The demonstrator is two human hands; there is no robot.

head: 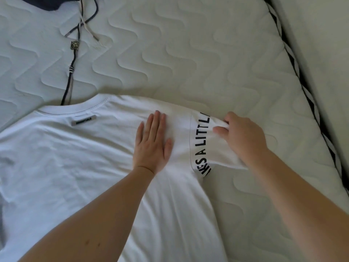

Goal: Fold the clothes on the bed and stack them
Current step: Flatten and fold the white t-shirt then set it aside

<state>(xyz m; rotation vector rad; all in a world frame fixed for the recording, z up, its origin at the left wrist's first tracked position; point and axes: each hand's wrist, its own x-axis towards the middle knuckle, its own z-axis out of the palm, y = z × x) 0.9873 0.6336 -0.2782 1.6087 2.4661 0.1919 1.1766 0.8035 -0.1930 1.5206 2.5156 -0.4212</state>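
Note:
A white T-shirt (79,167) lies spread flat on the quilted mattress (188,53), collar toward the far side, with a small grey label below the collar. Black lettering runs along the seam of its right sleeve (205,140). My left hand (153,144) lies flat, fingers together, pressing the shirt's shoulder just left of that seam. My right hand (243,137) pinches the sleeve's outer edge between thumb and fingers, lifting the cloth slightly.
A dark cord with beads and a small metal charm (74,45) trails from a dark garment (56,2) at the top left down to the collar. The mattress edge with black-and-white piping (302,86) runs down the right side.

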